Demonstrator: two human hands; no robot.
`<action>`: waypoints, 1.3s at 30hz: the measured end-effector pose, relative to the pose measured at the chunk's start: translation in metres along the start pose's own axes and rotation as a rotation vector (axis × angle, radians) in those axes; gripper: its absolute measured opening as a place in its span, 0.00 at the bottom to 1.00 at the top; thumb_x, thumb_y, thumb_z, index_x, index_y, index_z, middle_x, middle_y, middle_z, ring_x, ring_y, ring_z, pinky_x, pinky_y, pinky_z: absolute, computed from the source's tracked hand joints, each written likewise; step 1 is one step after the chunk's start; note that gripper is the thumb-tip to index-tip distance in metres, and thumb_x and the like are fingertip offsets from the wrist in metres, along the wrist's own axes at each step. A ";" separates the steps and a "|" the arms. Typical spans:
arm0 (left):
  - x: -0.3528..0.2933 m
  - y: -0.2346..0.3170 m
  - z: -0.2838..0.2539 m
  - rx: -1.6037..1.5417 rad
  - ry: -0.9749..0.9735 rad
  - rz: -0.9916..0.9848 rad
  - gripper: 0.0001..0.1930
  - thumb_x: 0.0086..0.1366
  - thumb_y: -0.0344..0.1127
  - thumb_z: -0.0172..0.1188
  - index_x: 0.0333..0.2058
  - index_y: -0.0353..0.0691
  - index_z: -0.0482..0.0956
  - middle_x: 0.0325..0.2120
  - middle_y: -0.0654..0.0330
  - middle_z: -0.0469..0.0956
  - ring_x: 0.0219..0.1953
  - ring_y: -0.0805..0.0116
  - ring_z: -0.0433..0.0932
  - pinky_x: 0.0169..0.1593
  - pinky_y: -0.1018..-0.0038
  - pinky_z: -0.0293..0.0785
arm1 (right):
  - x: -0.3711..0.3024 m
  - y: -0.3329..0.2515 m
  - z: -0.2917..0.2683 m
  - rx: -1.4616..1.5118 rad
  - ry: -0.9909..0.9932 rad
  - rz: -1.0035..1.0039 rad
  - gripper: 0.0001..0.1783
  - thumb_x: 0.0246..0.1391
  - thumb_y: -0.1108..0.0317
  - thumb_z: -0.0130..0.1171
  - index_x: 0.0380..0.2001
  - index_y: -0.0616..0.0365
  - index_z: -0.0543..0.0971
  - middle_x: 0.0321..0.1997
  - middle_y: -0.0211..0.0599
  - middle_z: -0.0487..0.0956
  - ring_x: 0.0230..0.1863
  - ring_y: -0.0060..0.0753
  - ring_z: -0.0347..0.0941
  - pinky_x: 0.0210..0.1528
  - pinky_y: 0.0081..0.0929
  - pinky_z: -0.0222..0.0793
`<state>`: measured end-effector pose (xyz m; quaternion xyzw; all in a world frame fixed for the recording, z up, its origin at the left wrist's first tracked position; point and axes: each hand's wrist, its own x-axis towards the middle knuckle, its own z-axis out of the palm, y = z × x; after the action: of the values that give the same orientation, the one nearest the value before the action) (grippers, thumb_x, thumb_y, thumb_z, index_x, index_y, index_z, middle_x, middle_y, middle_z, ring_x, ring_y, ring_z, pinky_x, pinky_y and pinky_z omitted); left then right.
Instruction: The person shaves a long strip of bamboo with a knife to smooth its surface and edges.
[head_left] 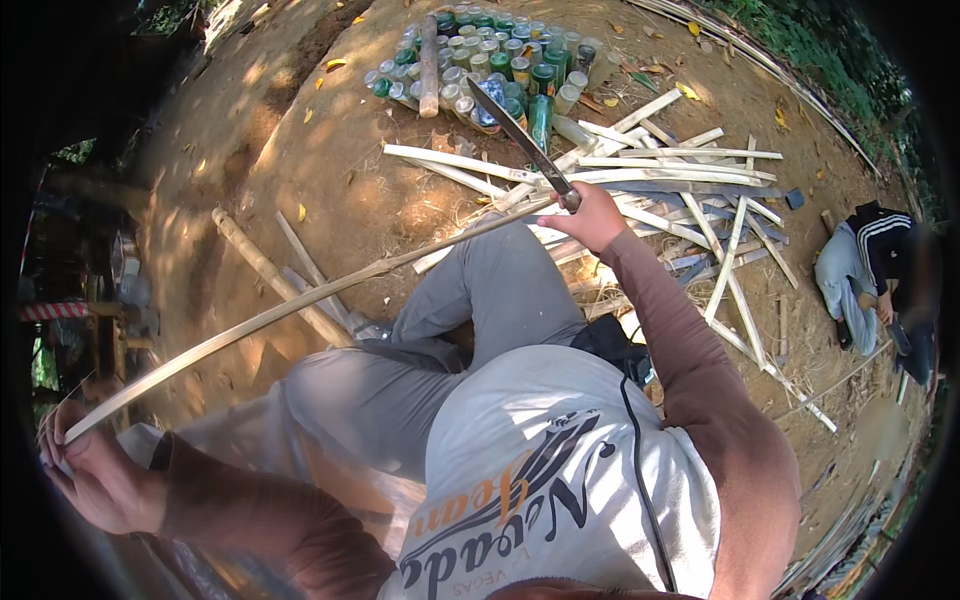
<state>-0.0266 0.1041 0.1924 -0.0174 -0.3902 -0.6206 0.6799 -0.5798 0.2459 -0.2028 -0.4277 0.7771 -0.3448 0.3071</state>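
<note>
Left of the knee (497,255), the left hand (100,475) holds one end of the strip (330,288), which crosses the knee and could whip if that grip slips. Right of it, the right hand (592,217) grips the knife (520,136), which could skid kneeward.

Room over dirt (335,200) between long strip (355,275) and bottles (500,62)

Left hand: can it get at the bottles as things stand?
Probably not. The left hand is at the lower left, taken up with the end of a long strip; the bottles sit far across the ground, beyond the right hand and its knife.
</note>
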 end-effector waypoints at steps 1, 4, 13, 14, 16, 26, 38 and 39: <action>-0.003 -0.016 -0.003 -0.066 -0.035 -0.033 0.05 0.73 0.30 0.49 0.36 0.37 0.64 0.33 0.57 0.63 0.38 0.63 0.64 0.47 0.63 0.64 | -0.006 0.001 0.001 0.085 0.058 -0.021 0.35 0.41 0.52 0.85 0.49 0.62 0.83 0.39 0.37 0.83 0.37 0.31 0.79 0.44 0.31 0.75; -0.007 -0.067 -0.007 -0.060 0.005 -0.093 0.11 0.79 0.38 0.50 0.36 0.39 0.64 0.32 0.61 0.64 0.38 0.65 0.65 0.48 0.65 0.65 | -0.015 -0.001 -0.016 0.204 -0.036 0.068 0.32 0.43 0.59 0.85 0.49 0.61 0.84 0.37 0.29 0.81 0.33 0.24 0.76 0.40 0.27 0.74; -0.025 -0.146 -0.031 -0.048 0.028 -0.042 0.17 0.82 0.45 0.47 0.39 0.35 0.69 0.34 0.58 0.69 0.39 0.64 0.70 0.51 0.65 0.72 | -0.040 0.034 -0.039 0.083 0.107 -0.034 0.18 0.47 0.70 0.79 0.41 0.60 0.85 0.35 0.33 0.87 0.37 0.24 0.82 0.42 0.29 0.77; -0.030 -0.150 -0.039 -0.084 0.040 -0.065 0.18 0.82 0.46 0.47 0.40 0.34 0.71 0.39 0.55 0.74 0.44 0.60 0.73 0.56 0.62 0.73 | -0.047 0.033 -0.042 0.113 0.149 0.001 0.17 0.48 0.71 0.78 0.41 0.60 0.85 0.35 0.32 0.87 0.36 0.23 0.82 0.42 0.28 0.77; -0.050 -0.164 -0.049 0.073 0.225 -0.034 0.20 0.82 0.49 0.46 0.43 0.35 0.74 0.45 0.51 0.77 0.51 0.55 0.75 0.62 0.58 0.72 | -0.045 0.065 -0.053 0.090 0.258 -0.084 0.16 0.48 0.72 0.78 0.41 0.59 0.85 0.34 0.30 0.86 0.35 0.20 0.79 0.39 0.26 0.75; -0.195 -0.133 -0.128 0.994 0.345 -0.476 0.31 0.81 0.62 0.41 0.58 0.38 0.76 0.42 0.64 0.77 0.38 0.75 0.73 0.40 0.75 0.67 | -0.069 0.087 -0.091 -0.102 0.533 -0.098 0.18 0.48 0.73 0.77 0.45 0.53 0.86 0.36 0.30 0.85 0.33 0.22 0.77 0.38 0.25 0.73; -0.195 -0.254 0.004 2.007 -0.850 -0.344 0.26 0.59 0.38 0.74 0.54 0.36 0.77 0.48 0.47 0.78 0.53 0.42 0.75 0.58 0.53 0.69 | -0.037 0.097 -0.070 -0.239 0.505 -0.473 0.14 0.49 0.65 0.76 0.37 0.50 0.82 0.47 0.24 0.87 0.43 0.36 0.85 0.43 0.32 0.81; -0.193 -0.278 0.000 1.961 -0.952 -0.272 0.27 0.59 0.38 0.74 0.55 0.36 0.77 0.49 0.46 0.78 0.54 0.42 0.75 0.57 0.53 0.70 | -0.037 0.090 -0.068 -0.220 0.488 -0.468 0.14 0.49 0.65 0.76 0.38 0.50 0.82 0.46 0.24 0.87 0.43 0.36 0.85 0.43 0.32 0.81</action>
<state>-0.2509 0.2012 -0.0423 0.3362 -0.9351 -0.0407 0.1042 -0.6564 0.3331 -0.2292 -0.5298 0.7408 -0.4123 -0.0229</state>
